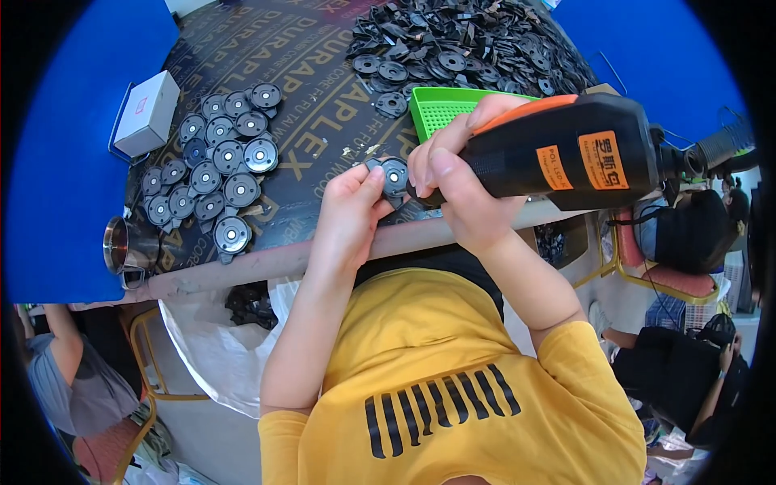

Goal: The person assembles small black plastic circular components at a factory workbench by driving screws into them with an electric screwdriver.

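Observation:
My left hand [349, 212] pinches a round black plastic disc part [395, 175] with a metal centre, close to the table's front edge. In my right hand [473, 182] is a black and orange electric screwdriver [525, 149], its fingers wrapped round the front end of the body. The screwdriver lies nearly level, its nose pointing left at the disc part; my fingers hide the tip, so contact cannot be made out. Left of my left hand, several similar disc parts [228, 156] lie in a loose cluster on the dark printed table [303, 101].
A heap of loose black parts [477, 52] covers the far right. Before it stands a green perforated basket [436, 113], partly behind my right hand. At the left are a white box [147, 115] and a metal cup [120, 244]. Blue partitions flank the table; other people sit on both sides.

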Available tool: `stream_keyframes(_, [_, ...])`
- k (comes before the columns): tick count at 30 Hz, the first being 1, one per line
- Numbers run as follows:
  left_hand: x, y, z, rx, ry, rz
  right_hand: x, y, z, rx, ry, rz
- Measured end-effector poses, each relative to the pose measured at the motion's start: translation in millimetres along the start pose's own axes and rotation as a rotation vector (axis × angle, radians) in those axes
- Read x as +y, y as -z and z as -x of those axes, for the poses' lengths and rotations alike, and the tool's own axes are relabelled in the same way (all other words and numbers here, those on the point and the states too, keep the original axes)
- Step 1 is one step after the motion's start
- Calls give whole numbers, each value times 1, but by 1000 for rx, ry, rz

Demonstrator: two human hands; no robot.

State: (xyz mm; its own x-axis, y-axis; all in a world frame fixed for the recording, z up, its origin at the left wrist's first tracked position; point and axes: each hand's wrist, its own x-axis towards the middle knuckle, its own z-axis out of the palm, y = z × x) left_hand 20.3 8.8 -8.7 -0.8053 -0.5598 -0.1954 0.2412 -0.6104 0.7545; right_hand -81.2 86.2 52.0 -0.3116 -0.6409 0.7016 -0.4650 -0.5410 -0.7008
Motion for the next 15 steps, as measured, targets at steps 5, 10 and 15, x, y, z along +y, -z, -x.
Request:
stream_keyframes(5, [0, 0, -1, 29, 3, -12, 2, -6, 2, 110, -49, -204])
stream_keyframes(10, [-2, 0, -3, 24, -6, -12, 5, -7, 3, 167, -86, -233])
stream_keyframes(15, [-3, -1, -3, 17, -24, -69, -3, -9, 2, 280, -138, -237])
